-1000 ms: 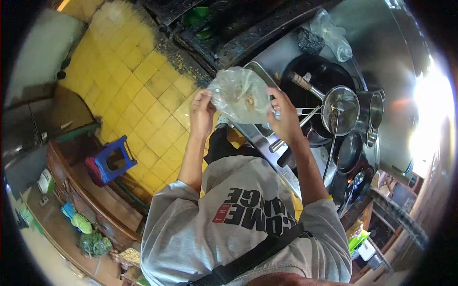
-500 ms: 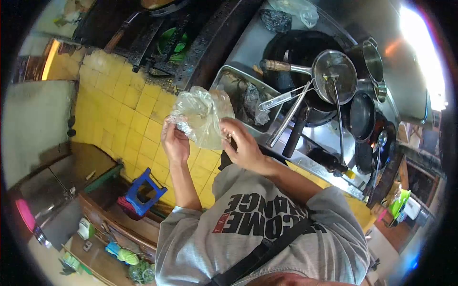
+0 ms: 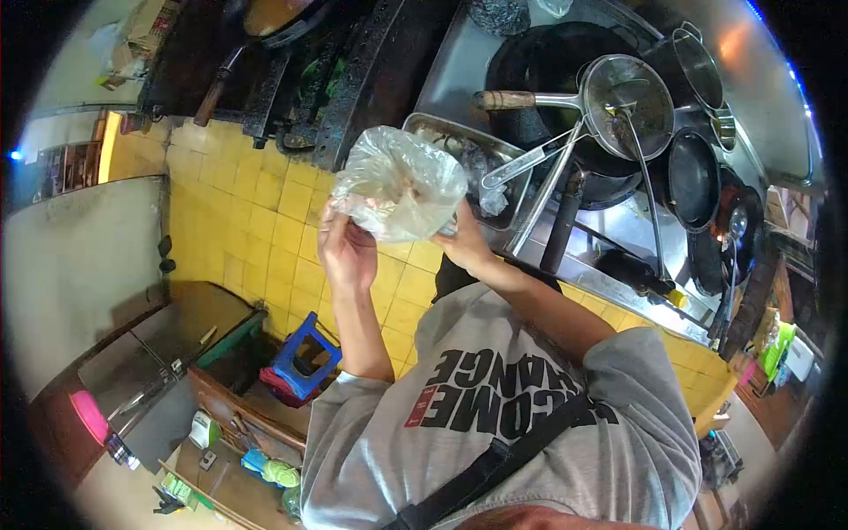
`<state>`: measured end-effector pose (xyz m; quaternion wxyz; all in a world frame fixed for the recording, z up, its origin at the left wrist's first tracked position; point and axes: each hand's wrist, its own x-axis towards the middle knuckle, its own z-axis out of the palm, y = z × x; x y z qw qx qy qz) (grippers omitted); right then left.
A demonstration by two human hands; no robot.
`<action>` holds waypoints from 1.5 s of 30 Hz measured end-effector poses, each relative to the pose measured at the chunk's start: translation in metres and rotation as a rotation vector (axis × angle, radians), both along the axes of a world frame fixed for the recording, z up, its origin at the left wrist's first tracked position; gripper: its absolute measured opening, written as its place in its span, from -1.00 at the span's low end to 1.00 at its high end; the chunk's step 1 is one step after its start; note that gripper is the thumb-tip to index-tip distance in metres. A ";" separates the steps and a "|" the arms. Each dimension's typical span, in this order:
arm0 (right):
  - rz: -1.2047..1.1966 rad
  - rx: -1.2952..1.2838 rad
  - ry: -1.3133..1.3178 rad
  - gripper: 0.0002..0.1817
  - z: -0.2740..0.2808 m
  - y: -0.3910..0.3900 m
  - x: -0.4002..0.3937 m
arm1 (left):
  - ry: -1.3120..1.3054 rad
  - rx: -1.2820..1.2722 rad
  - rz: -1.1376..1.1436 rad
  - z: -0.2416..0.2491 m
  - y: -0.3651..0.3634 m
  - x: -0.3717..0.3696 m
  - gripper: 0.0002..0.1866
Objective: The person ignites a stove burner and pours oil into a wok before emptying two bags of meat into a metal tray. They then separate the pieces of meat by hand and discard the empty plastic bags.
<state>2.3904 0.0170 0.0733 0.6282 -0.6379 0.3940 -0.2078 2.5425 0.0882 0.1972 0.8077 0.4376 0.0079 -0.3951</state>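
Note:
A clear plastic bag [image 3: 402,181] is held up in front of my chest, puffed out, with something small and brownish showing inside. My left hand [image 3: 346,254] is closed on the bag's lower left edge. At its lower right edge my right hand [image 3: 464,240] grips the plastic, its fingers partly hidden behind the bag. Just beyond my right hand is a rectangular metal tray [image 3: 521,221] with crumpled plastic lying in it.
On the steel counter to the right are a strainer [image 3: 654,132] with a ladle in it, tongs [image 3: 517,168], a large black wok [image 3: 512,75] and a frying pan [image 3: 693,181]. A dark stove [image 3: 362,79] stands ahead. A blue stool [image 3: 305,358] is at the left.
The bag has opened out wider and moved slightly up and right with both hands. My right hand has come down from beside the bag to its lower edge. The view has shifted slightly.

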 end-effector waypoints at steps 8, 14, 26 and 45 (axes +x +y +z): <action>0.062 0.161 -0.321 -0.54 0.033 -0.022 0.029 | -0.039 -0.068 -0.142 0.041 -0.014 -0.008 -0.81; 0.084 0.818 -0.340 -0.65 0.012 -0.016 0.014 | -0.099 0.115 -0.096 0.048 -0.045 -0.003 -0.88; 0.066 0.647 -0.317 -0.49 0.010 -0.023 0.010 | -0.157 0.140 -0.123 0.044 -0.049 -0.001 -0.90; -0.080 -0.486 0.036 -0.64 0.100 -0.075 0.004 | 0.155 0.163 -0.225 -0.041 -0.019 0.009 -0.88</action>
